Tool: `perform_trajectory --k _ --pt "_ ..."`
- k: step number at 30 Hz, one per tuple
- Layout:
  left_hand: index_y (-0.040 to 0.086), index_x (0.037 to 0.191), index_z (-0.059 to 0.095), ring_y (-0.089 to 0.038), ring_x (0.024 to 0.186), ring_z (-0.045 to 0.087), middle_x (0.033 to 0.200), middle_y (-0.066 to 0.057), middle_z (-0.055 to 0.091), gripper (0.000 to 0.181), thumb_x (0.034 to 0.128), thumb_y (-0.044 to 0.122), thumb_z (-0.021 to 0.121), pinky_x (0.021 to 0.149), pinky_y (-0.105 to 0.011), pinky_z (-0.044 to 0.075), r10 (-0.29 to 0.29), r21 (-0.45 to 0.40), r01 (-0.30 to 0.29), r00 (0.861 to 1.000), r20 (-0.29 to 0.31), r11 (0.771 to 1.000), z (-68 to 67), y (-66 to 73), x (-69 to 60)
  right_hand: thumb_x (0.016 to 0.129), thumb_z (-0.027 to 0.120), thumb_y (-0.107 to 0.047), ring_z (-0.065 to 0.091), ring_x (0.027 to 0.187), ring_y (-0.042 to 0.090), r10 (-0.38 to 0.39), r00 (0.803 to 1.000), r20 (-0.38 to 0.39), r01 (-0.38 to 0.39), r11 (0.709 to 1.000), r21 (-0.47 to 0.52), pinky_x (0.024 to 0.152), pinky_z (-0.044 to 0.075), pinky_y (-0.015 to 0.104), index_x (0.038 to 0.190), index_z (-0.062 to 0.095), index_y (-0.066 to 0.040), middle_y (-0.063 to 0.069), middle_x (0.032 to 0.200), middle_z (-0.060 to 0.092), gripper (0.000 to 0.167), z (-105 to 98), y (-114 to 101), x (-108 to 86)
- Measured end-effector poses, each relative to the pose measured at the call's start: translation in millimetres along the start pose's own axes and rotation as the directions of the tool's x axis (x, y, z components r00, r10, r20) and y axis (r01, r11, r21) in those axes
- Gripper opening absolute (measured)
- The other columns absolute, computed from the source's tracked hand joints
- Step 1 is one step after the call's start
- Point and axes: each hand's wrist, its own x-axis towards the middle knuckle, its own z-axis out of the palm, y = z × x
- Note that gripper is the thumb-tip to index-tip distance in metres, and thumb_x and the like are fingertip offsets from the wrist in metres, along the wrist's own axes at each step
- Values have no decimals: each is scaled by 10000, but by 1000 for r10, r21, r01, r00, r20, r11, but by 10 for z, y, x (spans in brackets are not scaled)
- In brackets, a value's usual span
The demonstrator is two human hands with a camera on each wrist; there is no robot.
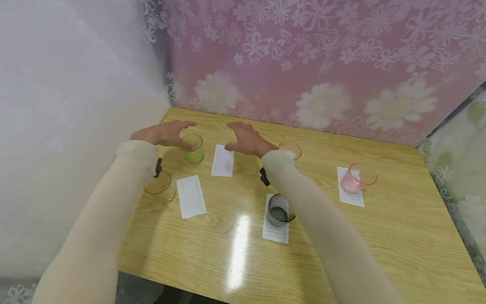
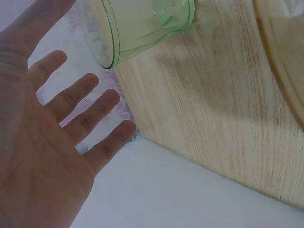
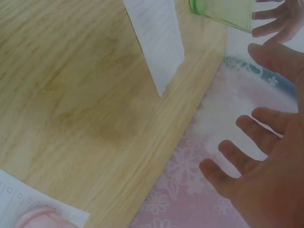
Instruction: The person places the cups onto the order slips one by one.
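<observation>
My left hand [image 1: 165, 134] reaches to the green glass [image 1: 195, 155], thumb and fingers spread around its near side. In the left wrist view those fingers [image 2: 78, 97] are apart from the glass; whether the thumb touches it I cannot tell. My right hand [image 1: 250, 139] hovers just right of a lined paper slip [image 1: 223, 162], its fingers spread and holding nothing. Both palms face each other. A yellow glass [image 1: 166, 194] stands beside the left wrist, left of another lined slip [image 1: 191, 197]. An orange-rimmed glass [image 1: 290, 145] is partly hidden behind the right wrist.
Under the right forearm a dark grey glass [image 1: 279, 215] stands on a slip [image 1: 275, 234]. Farther right, a pink glass [image 1: 353, 185] is on another slip [image 1: 351, 200]. The wooden table [image 1: 402, 236] meets a pink floral curtain [image 1: 265, 80] behind and a white sheet [image 1: 76, 105] at left.
</observation>
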Motion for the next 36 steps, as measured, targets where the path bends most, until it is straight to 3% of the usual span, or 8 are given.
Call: perform_trajectory --k 6,15,24,30,36 --pt "131 1766 129 -520 1652 166 1779 -300 191 1030 1017 384 789 1296 -732 230 6 -10 -5 1000 1 1000 63 -43 17 1079 702 -336 98 1703 401 3 998 67 -5 1000 27 1368 177 595 1760 207 -154 134 1827 185 862 98 -5 52" --pt "208 1768 159 -516 1625 263 1767 -258 272 983 1018 335 783 1276 -743 267 -35 -44 35 999 3 998 137 -62 -43 1067 713 -298 127 1700 393 60 982 180 -49 997 -61 1355 192 625 1754 210 -107 116 1829 191 873 275 -56 46" --pt "219 1750 246 -449 1670 197 1822 -157 193 907 1027 365 774 1282 -741 253 -56 -4 56 998 3 998 156 -97 -63 1052 735 -335 128 1702 386 109 964 244 -63 980 -189 1348 146 681 1755 210 -108 99 1848 118 907 375 -92 8" --pt "220 1744 259 -458 1635 284 1795 -163 269 882 1037 381 762 1255 -739 304 -52 4 52 999 7 999 152 -90 -71 1049 730 -359 159 1696 376 130 959 251 -56 958 -280 1331 196 695 1750 229 -101 92 1846 132 899 427 -82 -12" --pt "244 1743 256 -435 1620 329 1770 -133 336 878 1038 389 760 1248 -726 325 -47 -6 47 999 9 999 166 -106 -61 1041 734 -358 209 1677 381 134 960 245 -64 959 -277 1315 236 700 1744 256 -101 78 1839 176 889 448 -42 -7"
